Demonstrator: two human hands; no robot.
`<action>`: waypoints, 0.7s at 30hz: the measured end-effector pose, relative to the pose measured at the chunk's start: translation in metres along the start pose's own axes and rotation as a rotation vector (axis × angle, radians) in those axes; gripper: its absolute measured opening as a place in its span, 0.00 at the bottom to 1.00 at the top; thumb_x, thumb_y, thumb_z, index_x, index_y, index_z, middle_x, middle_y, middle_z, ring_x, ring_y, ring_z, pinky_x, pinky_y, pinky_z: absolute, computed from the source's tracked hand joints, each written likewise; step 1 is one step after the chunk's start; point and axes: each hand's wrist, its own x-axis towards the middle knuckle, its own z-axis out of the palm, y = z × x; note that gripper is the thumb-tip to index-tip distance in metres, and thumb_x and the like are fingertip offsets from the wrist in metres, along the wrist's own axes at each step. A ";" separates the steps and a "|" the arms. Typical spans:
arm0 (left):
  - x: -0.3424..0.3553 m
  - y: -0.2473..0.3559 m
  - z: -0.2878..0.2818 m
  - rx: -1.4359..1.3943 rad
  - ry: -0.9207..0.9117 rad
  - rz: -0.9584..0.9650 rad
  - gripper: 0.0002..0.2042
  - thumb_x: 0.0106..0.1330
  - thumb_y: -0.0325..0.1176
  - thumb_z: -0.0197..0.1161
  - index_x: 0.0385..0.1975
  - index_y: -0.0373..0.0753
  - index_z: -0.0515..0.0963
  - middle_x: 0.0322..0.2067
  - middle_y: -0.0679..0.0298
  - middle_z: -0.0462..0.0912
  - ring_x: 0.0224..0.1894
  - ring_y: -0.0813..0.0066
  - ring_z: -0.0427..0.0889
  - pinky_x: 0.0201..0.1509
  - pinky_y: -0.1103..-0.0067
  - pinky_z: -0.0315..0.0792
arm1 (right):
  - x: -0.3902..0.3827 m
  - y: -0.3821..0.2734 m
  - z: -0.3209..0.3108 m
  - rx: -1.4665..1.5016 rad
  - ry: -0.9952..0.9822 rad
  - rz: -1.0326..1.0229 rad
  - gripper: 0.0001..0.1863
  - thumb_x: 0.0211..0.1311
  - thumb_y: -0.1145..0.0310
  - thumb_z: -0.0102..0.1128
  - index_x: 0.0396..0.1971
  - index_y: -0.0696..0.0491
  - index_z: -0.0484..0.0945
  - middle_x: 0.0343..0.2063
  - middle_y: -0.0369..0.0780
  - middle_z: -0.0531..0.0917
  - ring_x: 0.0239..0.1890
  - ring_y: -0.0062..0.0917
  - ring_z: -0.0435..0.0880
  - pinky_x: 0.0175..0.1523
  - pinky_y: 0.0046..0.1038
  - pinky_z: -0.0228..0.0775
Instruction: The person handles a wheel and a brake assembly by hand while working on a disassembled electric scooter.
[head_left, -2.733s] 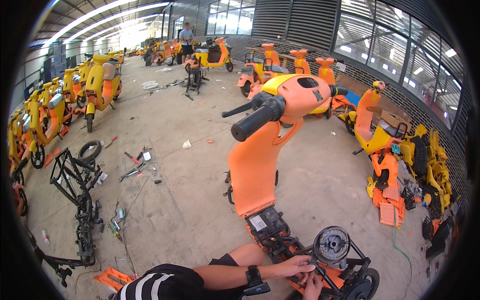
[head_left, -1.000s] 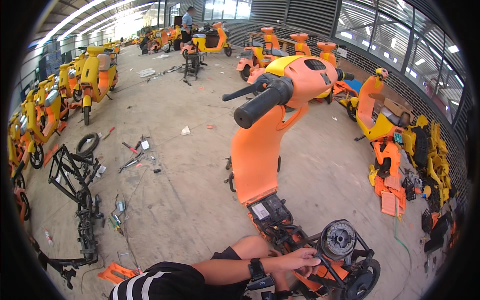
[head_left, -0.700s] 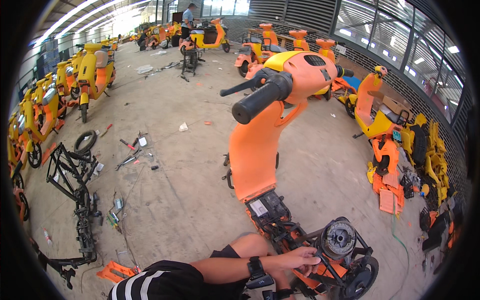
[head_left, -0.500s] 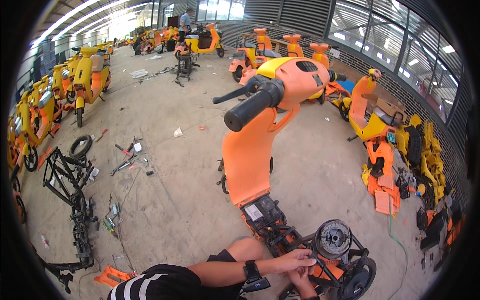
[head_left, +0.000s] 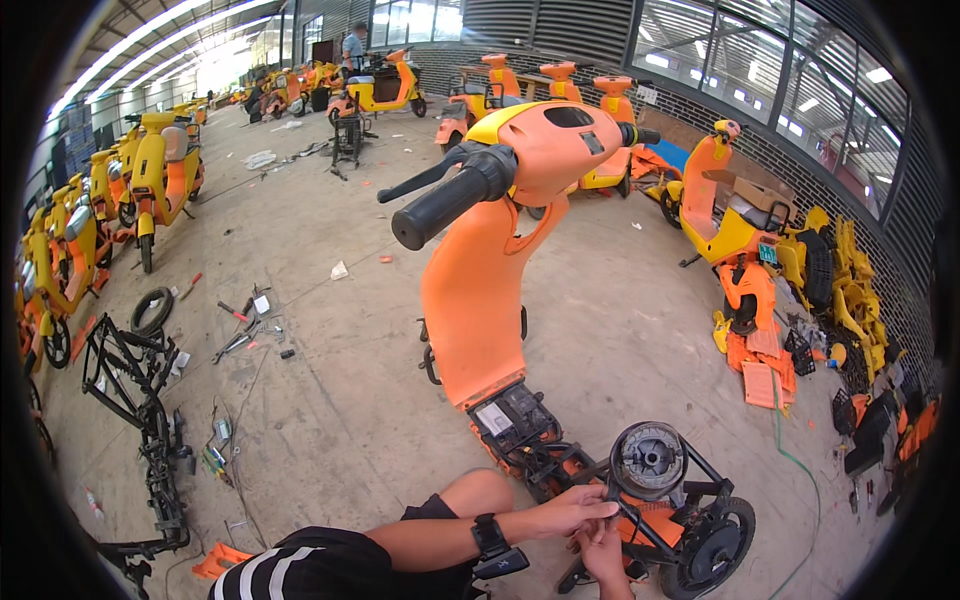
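A partly stripped scooter stands before me, with its orange front panel (head_left: 475, 300) and black handlebar grip (head_left: 440, 208) reaching up and away. Over the bare rear frame (head_left: 705, 487) lies a round metal drum-like hub (head_left: 648, 460), its open face upward. My left hand (head_left: 575, 510) is closed in a pinch at the frame beside the hub. Just below it my right hand (head_left: 603, 552) is closed too, its fingers close to the left ones. Whatever small part they grip is hidden by the fingers. The rear wheel (head_left: 712, 548) sits to their right.
A bare black frame (head_left: 155, 430) lies at the left, near a loose tyre (head_left: 152, 311) and scattered hand tools (head_left: 240, 325). Yellow and orange scooters (head_left: 160, 180) line the left side and back. Removed body panels (head_left: 765, 365) are heaped at the right by a green hose (head_left: 800, 460).
The view has shifted slightly, so the scooter appears farther left. Both hands stay at the frame beside the hub, closed, with only small finger movement.
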 end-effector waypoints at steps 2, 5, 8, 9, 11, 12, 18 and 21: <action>0.002 -0.006 -0.005 -0.013 -0.020 0.006 0.10 0.70 0.37 0.53 0.42 0.38 0.68 0.32 0.62 0.78 0.26 0.82 0.78 0.25 0.88 0.69 | 0.002 0.001 -0.007 -0.140 0.006 0.004 0.13 0.60 0.81 0.50 0.45 0.59 0.64 0.24 0.41 0.79 0.22 0.24 0.81 0.26 0.23 0.72; 0.003 -0.006 -0.005 -0.001 -0.013 -0.003 0.10 0.70 0.38 0.53 0.42 0.38 0.68 0.32 0.63 0.78 0.26 0.82 0.78 0.26 0.88 0.69 | 0.001 -0.005 -0.004 -0.134 0.021 0.032 0.08 0.61 0.79 0.52 0.40 0.60 0.67 0.23 0.40 0.80 0.22 0.23 0.80 0.25 0.22 0.71; 0.001 -0.005 -0.005 0.013 -0.006 -0.008 0.11 0.70 0.38 0.53 0.42 0.37 0.68 0.32 0.63 0.78 0.26 0.82 0.78 0.26 0.87 0.69 | 0.002 -0.004 -0.004 -0.120 0.011 0.040 0.08 0.62 0.78 0.52 0.40 0.60 0.67 0.23 0.40 0.80 0.22 0.22 0.80 0.25 0.22 0.71; 0.000 -0.004 -0.005 0.016 -0.002 -0.008 0.11 0.70 0.38 0.53 0.41 0.37 0.68 0.32 0.62 0.78 0.26 0.82 0.78 0.26 0.87 0.69 | 0.003 -0.002 -0.004 -0.132 0.002 0.038 0.09 0.62 0.78 0.52 0.41 0.59 0.67 0.23 0.40 0.80 0.22 0.22 0.80 0.25 0.22 0.71; 0.000 -0.004 -0.006 0.019 0.001 -0.011 0.11 0.70 0.38 0.53 0.41 0.37 0.68 0.32 0.62 0.78 0.26 0.82 0.78 0.25 0.87 0.69 | 0.002 -0.005 -0.003 -0.117 0.014 0.021 0.11 0.62 0.78 0.52 0.43 0.59 0.66 0.23 0.40 0.80 0.22 0.23 0.80 0.24 0.22 0.71; 0.000 -0.003 -0.006 0.022 -0.004 -0.010 0.11 0.70 0.38 0.53 0.41 0.37 0.68 0.31 0.62 0.78 0.26 0.82 0.78 0.25 0.87 0.69 | 0.002 -0.008 -0.003 -0.110 0.022 0.015 0.12 0.61 0.78 0.52 0.43 0.59 0.65 0.23 0.40 0.80 0.21 0.23 0.80 0.24 0.22 0.71; 0.000 -0.001 -0.004 0.031 0.007 -0.003 0.11 0.70 0.39 0.53 0.38 0.37 0.68 0.31 0.62 0.79 0.25 0.82 0.78 0.25 0.88 0.69 | -0.001 -0.022 0.004 -0.145 0.023 0.037 0.15 0.60 0.81 0.52 0.46 0.58 0.63 0.23 0.41 0.80 0.21 0.23 0.81 0.24 0.22 0.71; -0.001 -0.001 -0.004 0.046 0.018 -0.013 0.11 0.70 0.39 0.53 0.38 0.37 0.67 0.31 0.62 0.79 0.25 0.82 0.78 0.25 0.87 0.70 | -0.001 -0.020 0.004 -0.146 0.008 0.039 0.16 0.60 0.81 0.52 0.47 0.58 0.62 0.24 0.41 0.80 0.21 0.22 0.80 0.25 0.22 0.72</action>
